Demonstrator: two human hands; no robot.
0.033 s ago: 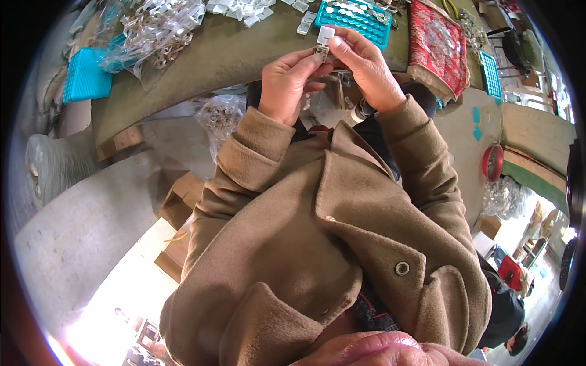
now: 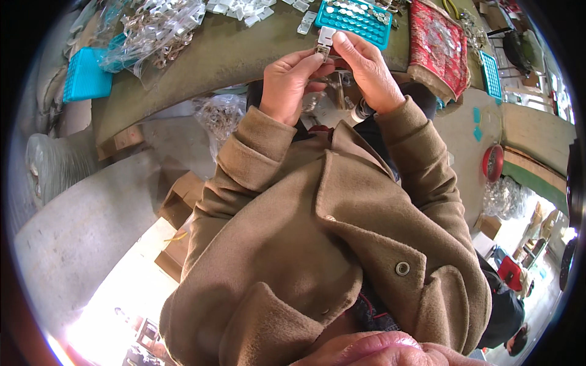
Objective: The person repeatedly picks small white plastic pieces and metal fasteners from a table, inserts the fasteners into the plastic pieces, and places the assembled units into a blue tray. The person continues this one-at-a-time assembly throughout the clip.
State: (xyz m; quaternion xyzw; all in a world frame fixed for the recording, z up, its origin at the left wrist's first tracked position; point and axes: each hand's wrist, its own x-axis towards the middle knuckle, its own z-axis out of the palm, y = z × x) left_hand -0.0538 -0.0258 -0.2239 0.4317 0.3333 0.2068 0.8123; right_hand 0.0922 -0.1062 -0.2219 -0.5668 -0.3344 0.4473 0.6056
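Observation:
A small white plastic piece (image 2: pixel 326 35) with a notched edge and a clearer, metallic-looking lower part is held up over the table's near edge. My left hand (image 2: pixel 288 82) pinches its lower end between thumb and fingers. At the right edge of the piece, my right hand (image 2: pixel 365 70) is closed, its thumb tip against that edge and its fingers curled behind. The fingers hide part of the piece. Just beyond stands a blue tray (image 2: pixel 379 38) with rows of round hollows, some holding small shiny discs. Similar clear plastic pieces (image 2: pixel 306 23) lie left of the tray.
White plastic pieces (image 2: pixel 244 9) heap at the back of the green-brown table (image 2: pixel 238 58). Farther left are a clear bag (image 2: pixel 162 36) of metal and plastic parts and a blue container (image 2: pixel 88 74). A red patterned cloth (image 2: pixel 434 46) hangs over the right edge.
My right thumb has drawn slightly back from the white piece's face toward its right edge, so its notches now show. My left hand has hardly moved.

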